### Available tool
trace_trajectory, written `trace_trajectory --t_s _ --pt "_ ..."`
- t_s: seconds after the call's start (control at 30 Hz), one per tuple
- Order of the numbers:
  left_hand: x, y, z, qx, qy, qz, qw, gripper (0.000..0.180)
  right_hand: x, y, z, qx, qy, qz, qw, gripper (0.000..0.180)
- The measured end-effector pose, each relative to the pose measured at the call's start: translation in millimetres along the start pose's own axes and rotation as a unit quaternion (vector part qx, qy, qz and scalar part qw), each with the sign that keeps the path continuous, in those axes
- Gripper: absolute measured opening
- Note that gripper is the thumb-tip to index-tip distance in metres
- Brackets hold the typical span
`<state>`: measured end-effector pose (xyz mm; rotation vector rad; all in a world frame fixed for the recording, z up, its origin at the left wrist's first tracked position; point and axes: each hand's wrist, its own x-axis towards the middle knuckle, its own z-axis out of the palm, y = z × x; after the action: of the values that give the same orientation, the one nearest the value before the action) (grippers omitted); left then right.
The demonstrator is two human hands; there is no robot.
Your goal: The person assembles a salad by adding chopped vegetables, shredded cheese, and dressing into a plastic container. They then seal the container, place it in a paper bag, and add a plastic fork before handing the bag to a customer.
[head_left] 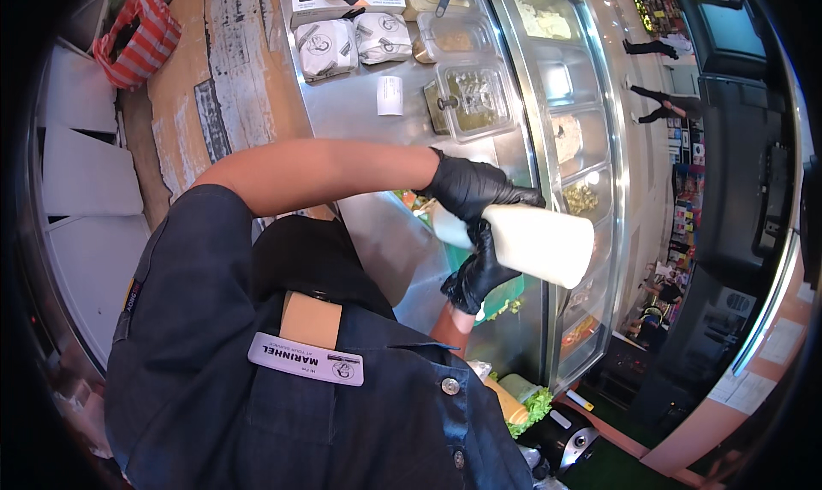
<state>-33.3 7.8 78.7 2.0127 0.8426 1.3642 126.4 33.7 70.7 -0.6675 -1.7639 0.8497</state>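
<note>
Both hands wear black gloves. My left hand (469,186) is closed round the narrower left part of a white squeeze bottle (546,243), which lies tilted in the air with its broad end to the right. My right hand (481,276) grips the same bottle from the near side, its thumb pressed against it. Below and left of the bottle, some food with green and orange bits (417,204) shows in part. A green board (498,300) is under my right hand, with scraps of greens at its edge. The bottle's narrow tip is mostly hidden.
Beyond my left arm stand two paper-wrapped packs (327,49), a white paper slip (390,95) and a lidded clear tub (473,105). A glass-fronted counter with food trays (567,139) runs along the right. Lettuce (534,411) sits near my right side. People stand farther off.
</note>
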Motion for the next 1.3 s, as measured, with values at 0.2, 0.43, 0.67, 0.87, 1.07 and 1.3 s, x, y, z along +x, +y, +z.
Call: trace_trajectory --t_s 0.2,0.43,0.67,0.87,1.07,1.3 --pt "20 -6 -26 0.049 0.013 0.002 0.999 0.055 6 -2 8 0.162 0.064 0.079 0.981 0.056" --pt "4 6 -38 -0.01 -0.015 -0.033 0.999 0.056 9 -2 26 0.102 0.063 0.109 0.987 0.054" --pt "-20 8 -49 -0.011 -0.031 -0.042 0.999 0.053 -7 -16 40 0.061 -0.006 0.041 0.997 0.058" --pt "-10 6 -72 0.047 -0.008 -0.095 0.994 0.049 9 -5 60 0.167 0.048 0.146 0.974 0.049" --pt "-35 12 -70 0.077 -0.006 -0.068 0.995 0.05 -4 -14 64 0.033 0.015 0.109 0.993 0.053" --pt "-16 12 -88 0.088 -0.007 -0.111 0.99 0.047 12 -17 75 0.213 0.033 0.131 0.968 0.044"
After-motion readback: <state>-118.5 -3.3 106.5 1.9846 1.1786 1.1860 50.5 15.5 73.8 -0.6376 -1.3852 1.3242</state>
